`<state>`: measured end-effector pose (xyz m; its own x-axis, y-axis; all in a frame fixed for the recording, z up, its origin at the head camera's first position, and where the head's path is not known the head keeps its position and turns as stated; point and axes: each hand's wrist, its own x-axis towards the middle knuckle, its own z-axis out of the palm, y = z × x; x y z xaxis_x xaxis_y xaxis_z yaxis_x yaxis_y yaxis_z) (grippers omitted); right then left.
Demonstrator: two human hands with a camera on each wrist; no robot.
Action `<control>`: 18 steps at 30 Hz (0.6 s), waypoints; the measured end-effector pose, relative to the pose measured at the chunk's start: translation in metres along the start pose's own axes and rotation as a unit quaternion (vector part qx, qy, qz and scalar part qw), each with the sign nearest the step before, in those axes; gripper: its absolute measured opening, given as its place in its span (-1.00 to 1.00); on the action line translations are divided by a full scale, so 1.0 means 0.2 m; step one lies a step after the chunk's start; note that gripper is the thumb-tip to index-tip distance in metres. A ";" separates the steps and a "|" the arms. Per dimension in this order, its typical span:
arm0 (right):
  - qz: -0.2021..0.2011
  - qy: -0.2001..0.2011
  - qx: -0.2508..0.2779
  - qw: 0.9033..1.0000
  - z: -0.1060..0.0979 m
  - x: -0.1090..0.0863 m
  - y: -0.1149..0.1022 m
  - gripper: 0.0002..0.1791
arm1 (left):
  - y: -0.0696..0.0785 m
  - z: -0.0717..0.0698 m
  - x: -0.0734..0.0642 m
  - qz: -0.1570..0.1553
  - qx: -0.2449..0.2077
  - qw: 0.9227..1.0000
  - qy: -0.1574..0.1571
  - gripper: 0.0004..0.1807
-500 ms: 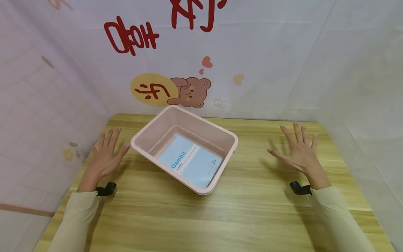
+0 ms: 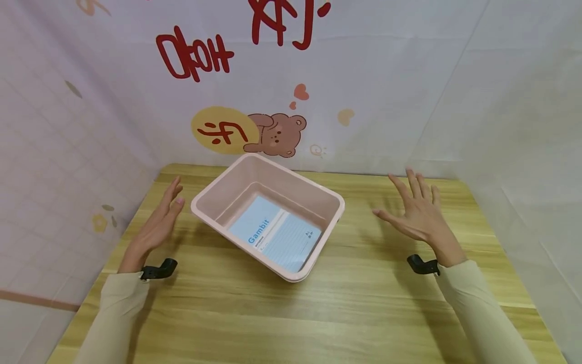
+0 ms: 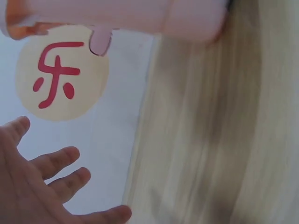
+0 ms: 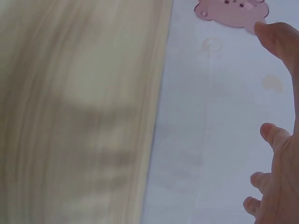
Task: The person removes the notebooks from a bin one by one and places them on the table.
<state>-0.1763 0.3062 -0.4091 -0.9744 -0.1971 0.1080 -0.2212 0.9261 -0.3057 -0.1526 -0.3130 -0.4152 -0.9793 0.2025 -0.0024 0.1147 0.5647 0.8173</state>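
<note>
Flanking a bin holding a notebook, left hand and right hand are spread and empty, seemingly at the approach step, contact calling for inward movement.

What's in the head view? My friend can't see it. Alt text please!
A pink tub holding a blue Gambit notebook sits on a wooden table, between a person's empty left hand and right hand. A cartoon bear decorates the pale backdrop behind.
</note>
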 end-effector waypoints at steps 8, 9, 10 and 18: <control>-0.041 -0.006 0.015 0.999 -0.05 0.05 -0.11 0.04 | 0.04 0.02 0.01 0.012 -0.109 0.994 -0.004 -0.33; -0.045 -0.007 0.019 0.999 -0.06 0.05 -0.13 0.03 | 0.05 0.03 0.02 0.014 -0.118 0.993 -0.001 -0.34; -0.049 -0.007 0.021 0.999 -0.07 0.05 -0.14 0.03 | 0.06 0.03 0.02 0.018 -0.129 0.991 0.002 -0.34; -0.068 -0.024 0.028 0.997 -0.11 0.06 -0.25 0.03 | 0.10 0.10 0.03 0.045 -0.220 0.974 0.017 -0.41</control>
<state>-0.1767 0.2639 -0.3708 -0.9356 -0.3365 0.1072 -0.3524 0.8704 -0.3438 -0.1525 -0.2855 -0.4100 -0.9743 0.2043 0.0944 0.1257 0.1457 0.9813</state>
